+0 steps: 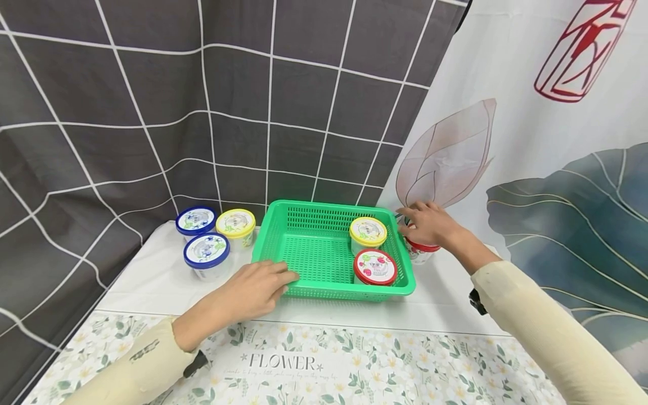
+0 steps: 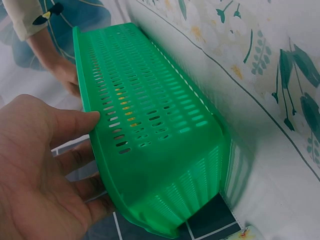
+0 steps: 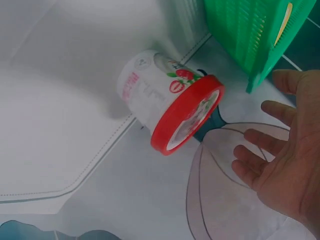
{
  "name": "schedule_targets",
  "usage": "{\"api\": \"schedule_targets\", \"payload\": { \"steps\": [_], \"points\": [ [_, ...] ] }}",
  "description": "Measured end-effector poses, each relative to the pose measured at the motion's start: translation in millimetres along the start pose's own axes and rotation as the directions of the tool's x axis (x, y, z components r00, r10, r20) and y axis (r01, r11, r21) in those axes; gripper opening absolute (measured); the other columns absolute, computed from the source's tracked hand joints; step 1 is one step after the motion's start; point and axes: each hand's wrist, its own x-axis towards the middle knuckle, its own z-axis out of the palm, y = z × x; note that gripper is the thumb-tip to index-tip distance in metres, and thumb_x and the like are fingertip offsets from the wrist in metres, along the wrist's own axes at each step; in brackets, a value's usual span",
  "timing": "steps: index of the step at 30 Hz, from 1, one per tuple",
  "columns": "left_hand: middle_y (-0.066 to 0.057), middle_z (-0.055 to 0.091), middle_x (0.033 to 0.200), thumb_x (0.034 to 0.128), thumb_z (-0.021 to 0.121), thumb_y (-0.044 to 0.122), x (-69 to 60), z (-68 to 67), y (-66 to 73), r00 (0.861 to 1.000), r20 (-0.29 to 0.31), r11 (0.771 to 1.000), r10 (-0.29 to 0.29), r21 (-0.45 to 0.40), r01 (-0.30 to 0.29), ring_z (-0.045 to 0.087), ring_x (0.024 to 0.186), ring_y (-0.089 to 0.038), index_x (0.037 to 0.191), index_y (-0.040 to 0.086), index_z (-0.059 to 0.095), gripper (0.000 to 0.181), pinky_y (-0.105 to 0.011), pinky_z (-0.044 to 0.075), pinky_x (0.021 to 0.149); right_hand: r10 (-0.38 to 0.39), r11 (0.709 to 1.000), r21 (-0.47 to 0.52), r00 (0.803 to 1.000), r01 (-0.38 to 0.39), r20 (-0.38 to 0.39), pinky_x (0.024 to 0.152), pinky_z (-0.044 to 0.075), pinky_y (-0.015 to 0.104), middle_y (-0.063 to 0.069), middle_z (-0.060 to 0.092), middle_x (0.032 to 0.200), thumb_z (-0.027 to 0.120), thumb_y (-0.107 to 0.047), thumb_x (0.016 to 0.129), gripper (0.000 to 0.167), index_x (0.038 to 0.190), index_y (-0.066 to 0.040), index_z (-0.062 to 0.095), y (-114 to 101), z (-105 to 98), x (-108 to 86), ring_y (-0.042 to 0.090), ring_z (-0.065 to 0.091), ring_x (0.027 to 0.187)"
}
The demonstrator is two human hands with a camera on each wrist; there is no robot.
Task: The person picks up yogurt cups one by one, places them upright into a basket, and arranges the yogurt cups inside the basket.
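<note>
Just below the person's right hand [image 1: 427, 225] stands a red-lidded tub [image 3: 182, 112], upright on the white cloth [image 1: 344, 313] and close outside the right end of a basket. That hand is well open, fingers spread and holding nothing; from beside its wrist I can see a gap between fingertips and lid. To its left sits the green basket [image 1: 329, 289], and the left hand [image 1: 248, 292] grips its near left corner, thumb against the outside, fingers round the other side of the rim. Between the two hands, nearer the right one, a yellow-lidded tub [image 1: 368, 232] and a second red-lidded tub [image 1: 375, 267] stand inside. Beyond the left hand, off to its left, cluster two blue-lidded tubs [image 1: 206, 248] and another yellow-lidded one [image 1: 235, 223]. Nearer the person than both hands, a floral cloth [image 1: 395, 371] reads "FLOWER". Past the hands hang a dark gridded curtain [image 1: 228, 84] and a pale printed one [image 1: 506, 56].
</note>
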Motion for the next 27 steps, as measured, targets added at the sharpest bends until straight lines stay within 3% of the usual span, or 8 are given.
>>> {"api": "schedule_targets", "payload": {
  "steps": [11,27],
  "points": [
    [-0.005,0.078,0.117,0.1074,0.069,0.008,0.5,0.6,0.7,1.0,0.002,1.0,-0.003,-0.002,0.003,0.075,0.103,-0.026,0.135,0.012,0.079,0.029,-0.044,0.065,0.089,0.031,0.999,-0.028,0.999,-0.03,0.032,0.124,0.041,0.08,0.033,0.055,0.163,0.053,-0.038,0.109,0.061,0.161,-0.007,0.06,11,5,-6.5,0.062,0.045,0.15],
    [-0.005,0.078,0.114,0.1062,0.069,0.007,-0.2,0.4,0.5,1.0,-0.011,1.0,0.003,0.003,-0.003,0.076,0.102,-0.026,0.133,0.011,0.08,0.029,-0.043,0.066,0.089,0.078,0.997,0.013,0.99,-0.08,0.114,0.121,0.042,0.084,0.038,0.046,0.167,0.053,-0.041,0.11,0.064,0.162,-0.006,0.057,29,13,-8.9,0.067,0.043,0.149]
  ]
}}
